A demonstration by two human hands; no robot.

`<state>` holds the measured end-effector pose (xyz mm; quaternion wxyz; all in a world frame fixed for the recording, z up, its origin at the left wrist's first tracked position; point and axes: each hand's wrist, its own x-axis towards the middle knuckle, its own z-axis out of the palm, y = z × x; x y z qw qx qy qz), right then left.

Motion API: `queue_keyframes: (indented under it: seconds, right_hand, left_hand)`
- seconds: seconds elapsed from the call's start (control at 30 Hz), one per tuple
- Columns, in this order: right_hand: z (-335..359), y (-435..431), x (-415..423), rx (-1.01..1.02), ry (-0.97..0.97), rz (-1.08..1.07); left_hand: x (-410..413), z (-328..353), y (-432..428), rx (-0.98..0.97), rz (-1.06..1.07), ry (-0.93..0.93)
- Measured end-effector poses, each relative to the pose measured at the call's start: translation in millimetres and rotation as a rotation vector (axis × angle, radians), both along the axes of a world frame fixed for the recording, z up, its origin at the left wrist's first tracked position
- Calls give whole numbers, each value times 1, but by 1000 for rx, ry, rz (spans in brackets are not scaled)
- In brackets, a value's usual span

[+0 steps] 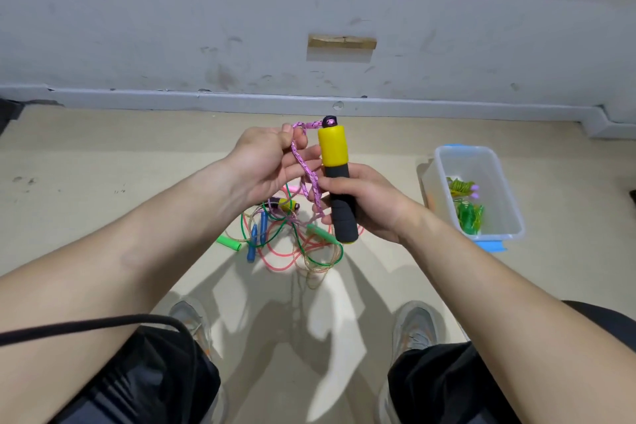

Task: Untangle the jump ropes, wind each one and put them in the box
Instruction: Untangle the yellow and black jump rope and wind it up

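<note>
Above the floor (pixel 103 217), centre: the right hand (pixel 371 203) curled around a cylindrical handle (pixel 335 162), smooth yellow plastic over ribbed black foam. The left hand (pixel 268 162) pinched its braided pink rope (pixel 303 165). Beneath lay tangled glossy ropes (pixel 292 241); at right, a clear rectangular box (pixel 478 165) held a green rope (pixel 468 213).

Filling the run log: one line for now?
left hand: pinches pink braided rope | right hand: grips yellow-black handle | box: green rope inside | tangle: on floor

Yellow-and-black handle (pixel 335 179), pink braided rope (pixel 307 175); green, blue, pink ropes tangled (pixel 292 241) on beige floor (pixel 103 182).
</note>
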<state>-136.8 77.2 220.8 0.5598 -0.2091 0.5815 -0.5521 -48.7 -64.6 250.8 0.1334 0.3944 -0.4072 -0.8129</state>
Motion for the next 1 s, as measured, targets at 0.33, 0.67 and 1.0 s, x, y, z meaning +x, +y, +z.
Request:
queue_keyframes:
  seconds: [0.33,0.67,1.0]
  right_hand:
    - [-1,-8,-6,51,280,-228]
    - [4,0,-17,381,362,-349]
    - [7,-4,-4,123,168,-45]
  left_hand:
    - [3,-3,-1,-325,-172,-128]
    - [3,-16,2,-479,-268,-156]
    - [-1,-29,-2,-514,-275,-223]
